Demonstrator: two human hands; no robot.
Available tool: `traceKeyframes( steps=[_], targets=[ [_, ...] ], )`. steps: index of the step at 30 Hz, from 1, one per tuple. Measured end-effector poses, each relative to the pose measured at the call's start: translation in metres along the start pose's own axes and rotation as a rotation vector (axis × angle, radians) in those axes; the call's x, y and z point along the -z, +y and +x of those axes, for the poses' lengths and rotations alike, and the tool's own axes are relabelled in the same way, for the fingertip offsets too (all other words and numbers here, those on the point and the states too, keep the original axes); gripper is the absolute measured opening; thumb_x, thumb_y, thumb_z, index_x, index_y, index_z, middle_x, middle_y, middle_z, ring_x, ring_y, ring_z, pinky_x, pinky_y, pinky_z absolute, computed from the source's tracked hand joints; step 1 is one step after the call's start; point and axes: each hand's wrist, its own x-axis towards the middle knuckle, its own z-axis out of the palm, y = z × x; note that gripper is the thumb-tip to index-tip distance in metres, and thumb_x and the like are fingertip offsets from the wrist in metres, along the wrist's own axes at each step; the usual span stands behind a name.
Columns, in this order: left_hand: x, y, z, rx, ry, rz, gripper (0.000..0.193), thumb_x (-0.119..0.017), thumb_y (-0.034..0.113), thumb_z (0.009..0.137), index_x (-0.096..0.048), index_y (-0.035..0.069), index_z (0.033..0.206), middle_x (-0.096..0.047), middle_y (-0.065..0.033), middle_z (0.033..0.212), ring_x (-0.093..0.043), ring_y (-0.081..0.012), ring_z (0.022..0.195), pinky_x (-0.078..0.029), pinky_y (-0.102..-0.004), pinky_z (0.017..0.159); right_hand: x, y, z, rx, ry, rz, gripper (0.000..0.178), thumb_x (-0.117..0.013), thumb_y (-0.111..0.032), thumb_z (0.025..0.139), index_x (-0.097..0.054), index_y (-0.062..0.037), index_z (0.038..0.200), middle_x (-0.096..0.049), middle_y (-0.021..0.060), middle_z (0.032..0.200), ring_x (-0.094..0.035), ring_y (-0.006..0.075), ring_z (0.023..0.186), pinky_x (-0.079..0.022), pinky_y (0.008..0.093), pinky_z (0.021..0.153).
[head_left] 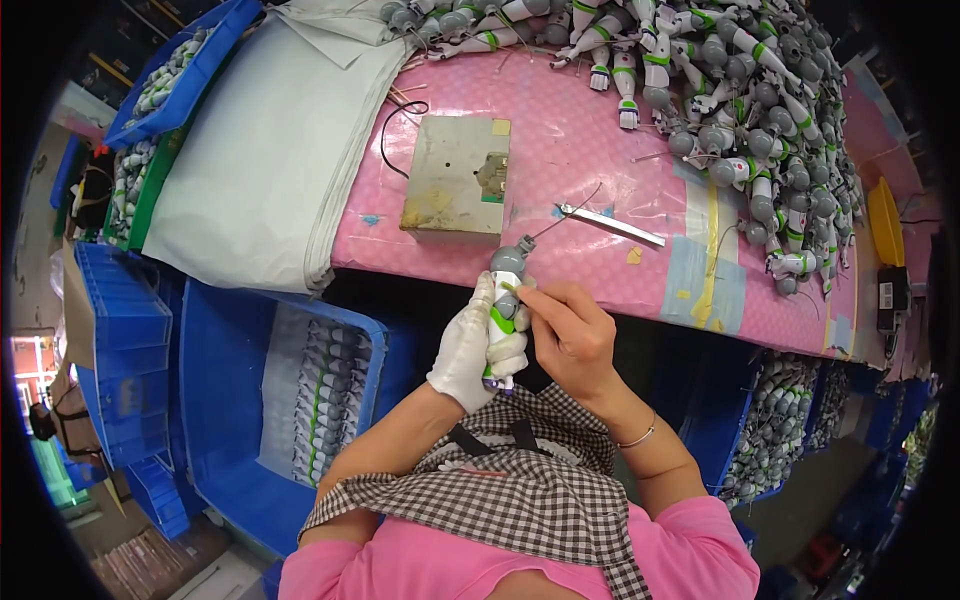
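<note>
My left hand [463, 348], in a white glove, is closed around a toy arm [507, 264] of white, grey and green plastic. The arm is held upright in front of my apron, just off the table's near edge. Its grey ball end points up, and a thin wire or stem sticks out beyond it to the upper right. My bare right hand [575, 338] is pinched against the toy arm's right side, below the ball. Whatever lies between its fingertips is too small to make out. A metal blade-like tool [615, 226] lies on the table beyond my hands.
A worn metal box [455, 178] with a black cable stands on the pink-covered table [560, 130]. White sheets [255, 150] cover its left side. Toy arms [760, 120] are heaped at far right. Blue bins [225, 400] holding more parts flank me; a yellow container [885, 222] is at the right.
</note>
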Motion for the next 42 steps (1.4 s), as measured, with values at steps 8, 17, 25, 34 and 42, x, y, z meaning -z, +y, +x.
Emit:
traceKeyframes(
  steps=[8, 17, 25, 34, 42],
  targets=[
    [-0.002, 0.002, 0.0, 0.029, -0.008, -0.045, 0.039, -0.031, 0.046, 0.098, -0.047, 0.01, 0.092, -0.05, -0.0018, 0.071, -0.027, -0.0054, 0.039, -0.023, -0.0212, 0.035, 0.001, 0.002, 0.004, 0.025, -0.019, -0.007, 0.028, -0.062, 0.012, 0.069, -0.067, -0.002, 0.093, -0.06, 0.0092, 0.078, -0.059, 0.0204, 0.063, -0.048, 0.0279, 0.054],
    [-0.011, -0.002, -0.001, -0.041, 0.119, 0.14, 0.04, -0.031, 0.046, 0.098, -0.046, 0.011, 0.086, -0.05, -0.0034, 0.073, -0.028, -0.0065, 0.039, -0.023, -0.0216, 0.036, 0.003, 0.011, 0.003, 0.089, -0.002, -0.075, 0.029, -0.062, 0.013, 0.069, -0.066, -0.0005, 0.094, -0.059, 0.0101, 0.08, -0.059, 0.0209, 0.063, -0.047, 0.0286, 0.052],
    [-0.013, -0.001, -0.001, -0.044, 0.144, 0.187, 0.041, -0.033, 0.047, 0.097, -0.046, 0.01, 0.085, -0.051, -0.0034, 0.071, -0.029, -0.0072, 0.04, -0.024, -0.0222, 0.037, 0.0, 0.012, 0.003, 0.063, 0.031, -0.078, 0.031, -0.062, 0.014, 0.068, -0.066, -0.0002, 0.095, -0.058, 0.0109, 0.078, -0.058, 0.021, 0.061, -0.047, 0.0285, 0.051],
    [-0.016, 0.0, -0.001, -0.039, 0.143, 0.244, 0.041, -0.036, 0.047, 0.097, -0.047, 0.009, 0.087, -0.05, -0.0031, 0.071, -0.03, -0.0074, 0.041, -0.025, -0.0224, 0.037, 0.001, 0.015, 0.005, 0.077, 0.015, -0.081, 0.029, -0.061, 0.013, 0.069, -0.065, 0.0001, 0.094, -0.057, 0.0102, 0.076, -0.057, 0.0211, 0.06, -0.046, 0.0289, 0.052],
    [-0.015, 0.001, -0.001, -0.022, 0.136, 0.207, 0.041, -0.035, 0.047, 0.097, -0.047, 0.009, 0.088, -0.05, -0.0032, 0.071, -0.03, -0.0076, 0.04, -0.025, -0.0228, 0.037, 0.002, 0.016, 0.0, 0.038, 0.031, -0.092, 0.029, -0.061, 0.014, 0.069, -0.066, -0.0002, 0.094, -0.058, 0.0105, 0.078, -0.057, 0.0215, 0.06, -0.046, 0.0282, 0.051]
  ],
)
